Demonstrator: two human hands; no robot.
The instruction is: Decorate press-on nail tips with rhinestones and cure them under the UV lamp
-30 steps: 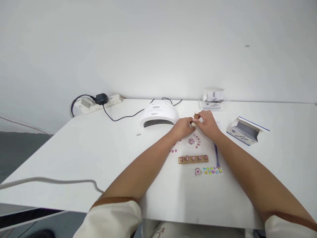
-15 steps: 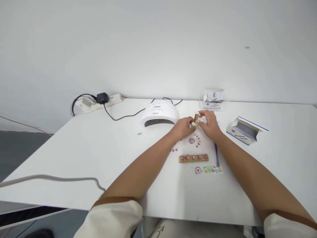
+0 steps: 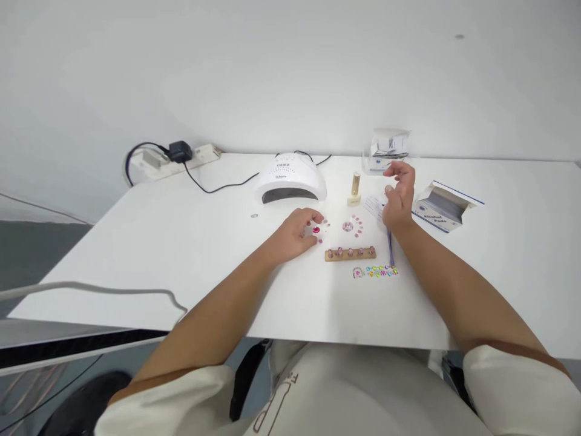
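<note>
A small gold-capped bottle (image 3: 354,188) stands upright on the white table (image 3: 181,254), with neither hand on it. My right hand (image 3: 399,197) hovers to the right of it, fingers apart and empty. My left hand (image 3: 297,233) rests on the table with curled fingers beside a small pink piece (image 3: 316,229); I cannot make out whether it pinches anything. A wooden strip (image 3: 350,253) with several pink nail tips lies in front of both hands. A sheet of coloured gem stickers (image 3: 376,272) lies just nearer to me.
A white nail lamp (image 3: 290,180) sits behind the hands, its cord running to a power strip (image 3: 181,158) at the back left. An open box of pads (image 3: 442,206) lies to the right. A holder with packets (image 3: 388,150) stands at the back. A grey cable (image 3: 91,289) crosses the near left edge.
Both hands let go of the bottle, which now stands on the table. My left hand moved down to the small pieces; my right hand lifted away to the right. The view tilted down.
</note>
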